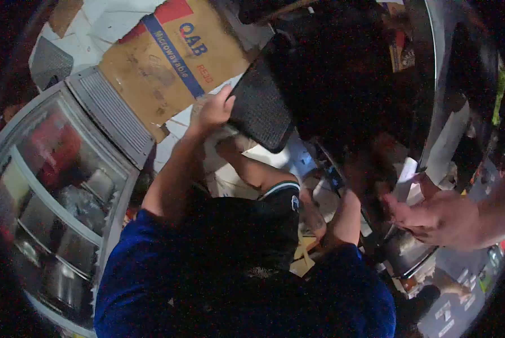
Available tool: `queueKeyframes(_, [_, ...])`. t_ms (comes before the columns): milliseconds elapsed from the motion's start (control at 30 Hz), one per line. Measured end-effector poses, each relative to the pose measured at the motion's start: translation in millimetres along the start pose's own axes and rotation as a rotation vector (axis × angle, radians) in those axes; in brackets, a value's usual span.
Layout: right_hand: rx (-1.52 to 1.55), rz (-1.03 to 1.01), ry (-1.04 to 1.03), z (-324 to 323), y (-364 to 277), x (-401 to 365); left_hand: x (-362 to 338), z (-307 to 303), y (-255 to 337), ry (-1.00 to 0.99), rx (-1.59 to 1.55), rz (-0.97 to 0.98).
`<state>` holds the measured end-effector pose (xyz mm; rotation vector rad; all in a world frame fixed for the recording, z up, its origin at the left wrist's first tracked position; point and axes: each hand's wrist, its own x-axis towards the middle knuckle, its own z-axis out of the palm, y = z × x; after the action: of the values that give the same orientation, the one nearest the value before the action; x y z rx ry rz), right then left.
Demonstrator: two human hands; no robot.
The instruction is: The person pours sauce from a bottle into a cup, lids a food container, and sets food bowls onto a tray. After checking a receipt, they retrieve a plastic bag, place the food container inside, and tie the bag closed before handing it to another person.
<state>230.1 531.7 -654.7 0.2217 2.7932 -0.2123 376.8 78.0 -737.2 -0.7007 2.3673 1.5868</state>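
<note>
Fingers (226, 93) of the left hand (212, 111) meet the left edge of a black mesh-textured panel (264, 104), bent toward it with one digit sticking up; how tightly they hold it cannot be told. That panel sits just far of the middle of the scene, tilted, its rounded corner pointing near, and to its right spreads a large black mass (342, 73) too dark to make out. On the right, the right forearm (345, 222) reaches into shadow below this mass; the right hand is lost in the dark, so whether its fingers are wide, narrow or round something cannot be told. Beyond the left hand lies a brown cardboard sheet (145, 90) printed "QAB", "Microwavable" and "RE30". Left of the arms stands a glass-topped chest freezer (55, 186), with a grey slatted grille (114, 112) at its far end, beside the cardboard. A bare leg (255, 172) below dark shorts (286, 197) with pale trim shows between the arms, near the panel's lower corner. At the far right of the scene, a co-worker's hand (438, 217), blurred, comes in from the right edge, its fingers toward the shadow.
</note>
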Motion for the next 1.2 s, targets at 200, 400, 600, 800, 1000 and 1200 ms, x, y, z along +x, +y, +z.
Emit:
queueKeyframes(200, [1.093, 0.703, -0.168, 111.2, 16.5, -0.9, -83.3, -84.4, -24.2, 0.16, -0.218, -0.183])
queueKeyframes(400, [1.429, 1.002, -0.293, 156.9, 28.5, -3.1, -144.8, -135.4, 6.9, 0.291, 0.012, -0.302])
queueKeyframes(600, [1.186, 0.641, -0.565, 119.0, 0.8, -100.1, -220.2, -137.5, 15.4, 0.579, 0.021, -0.308])
queueKeyframes(800, [0.865, -0.055, -0.822, -77.1, -156.8, -217.5, -300.6, -176.4, 156.7, 0.579, -0.406, -0.257])
queueKeyframes(1000, [1.188, -0.105, -0.365, -250.9, -223.1, -173.8, -321.9, -219.7, 239.0, 0.643, -0.352, -0.181])
queueKeyframes(1200, [1.493, -0.025, -0.302, -317.1, -274.6, -66.1, -273.5, -222.1, 305.7, 0.565, -0.394, 0.11])
